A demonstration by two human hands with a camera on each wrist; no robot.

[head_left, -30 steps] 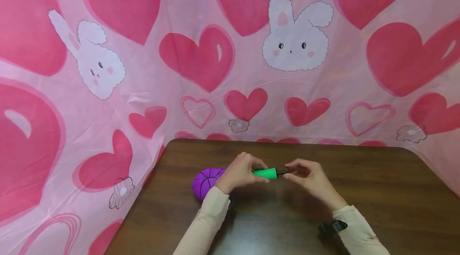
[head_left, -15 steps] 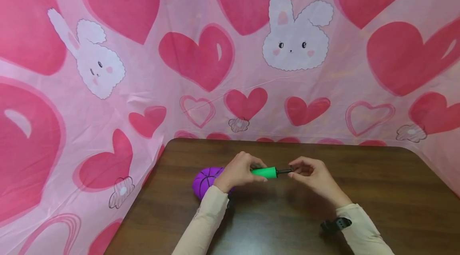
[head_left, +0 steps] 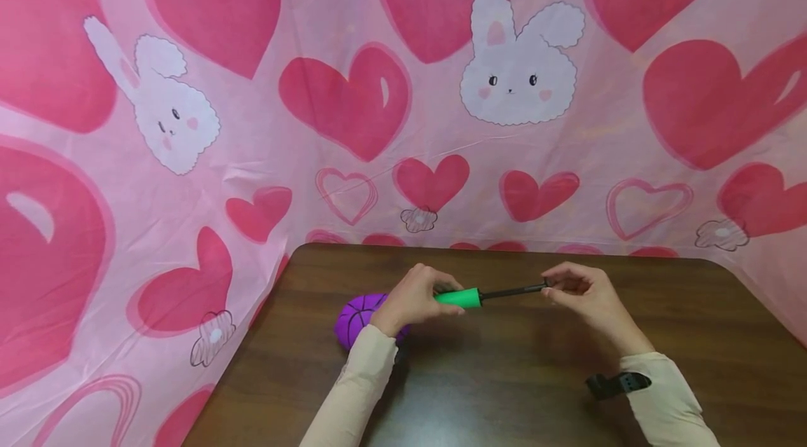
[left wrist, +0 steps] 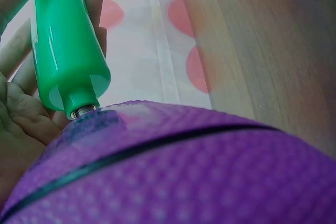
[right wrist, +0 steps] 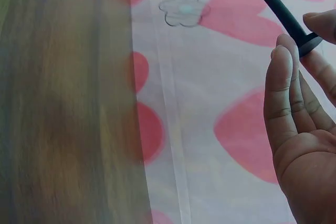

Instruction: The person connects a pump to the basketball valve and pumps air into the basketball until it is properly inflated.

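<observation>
My left hand (head_left: 416, 298) grips the green barrel of a small hand pump (head_left: 460, 298), held nearly level above the table. In the left wrist view the pump's metal tip (left wrist: 84, 112) meets the surface of a purple ball (left wrist: 210, 177) with black lines; whether a needle sits inside the ball cannot be seen. That ball lies left of and partly behind the left hand in the head view. With thumb and fingertips, my right hand (head_left: 586, 296) pinches the flat end of the black plunger rod (head_left: 512, 291), which stands far out of the barrel.
A brown wooden table (head_left: 492, 377) lies under both hands. Pink cloth (head_left: 441, 125) with hearts and rabbits hangs behind and to the left of it. A black strap device (head_left: 618, 384) sits on the right wrist.
My right hand has moved right and slightly up, drawing the black rod farther out of the green barrel. The left hand and ball have shifted only slightly left.
</observation>
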